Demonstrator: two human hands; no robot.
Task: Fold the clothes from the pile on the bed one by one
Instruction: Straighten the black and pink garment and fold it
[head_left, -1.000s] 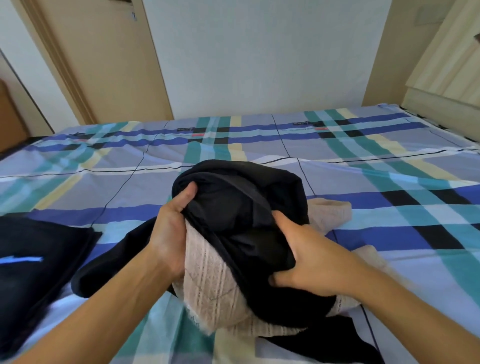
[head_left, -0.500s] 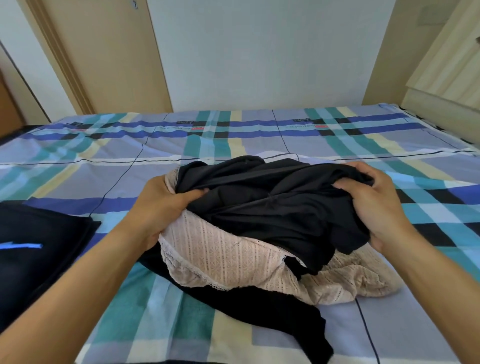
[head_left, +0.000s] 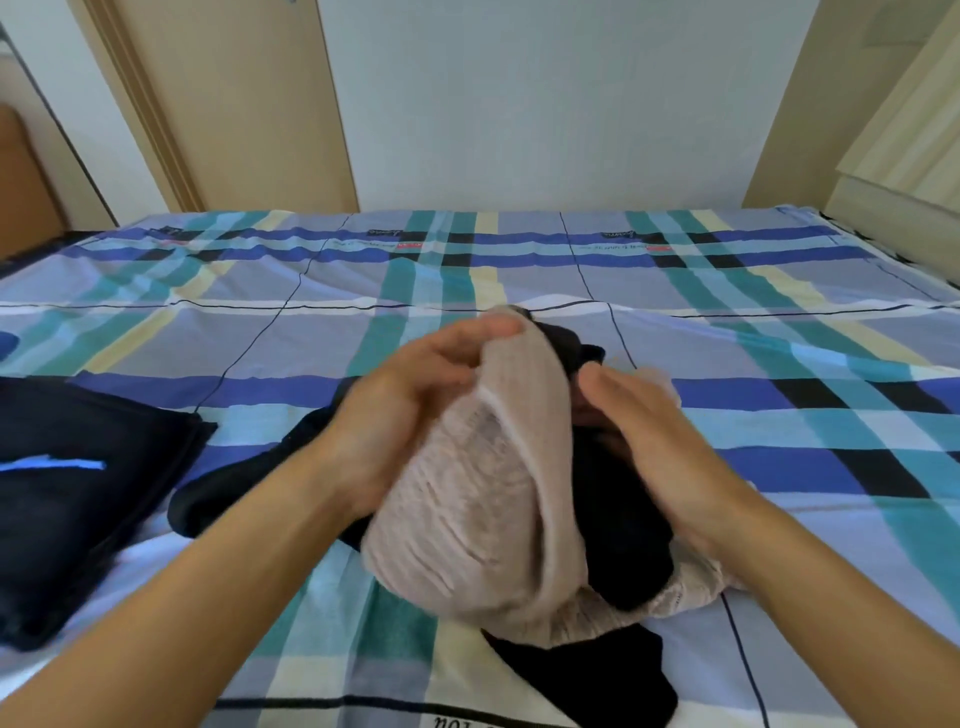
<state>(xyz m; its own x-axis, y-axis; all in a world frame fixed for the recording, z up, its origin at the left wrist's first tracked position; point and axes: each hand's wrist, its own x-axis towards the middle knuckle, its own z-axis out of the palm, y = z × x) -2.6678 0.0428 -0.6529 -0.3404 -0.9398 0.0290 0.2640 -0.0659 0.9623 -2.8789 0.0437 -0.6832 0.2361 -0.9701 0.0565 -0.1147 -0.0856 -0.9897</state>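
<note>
single head-worn wide-angle view, forward and down, close over the bed (head_left: 363, 280), toward the far wall (head_left: 545, 104)

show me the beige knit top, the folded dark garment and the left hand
beige knit top (head_left: 467, 519): head view, on its ribbed bulging middle
folded dark garment (head_left: 88, 530): head view, on its flat top face
left hand (head_left: 410, 410): head view, on the middle of the hand

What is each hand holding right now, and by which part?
The left hand pinches the beige top by its upper edge. The right hand touches the black garment with straight fingers; no grip shows.
</note>
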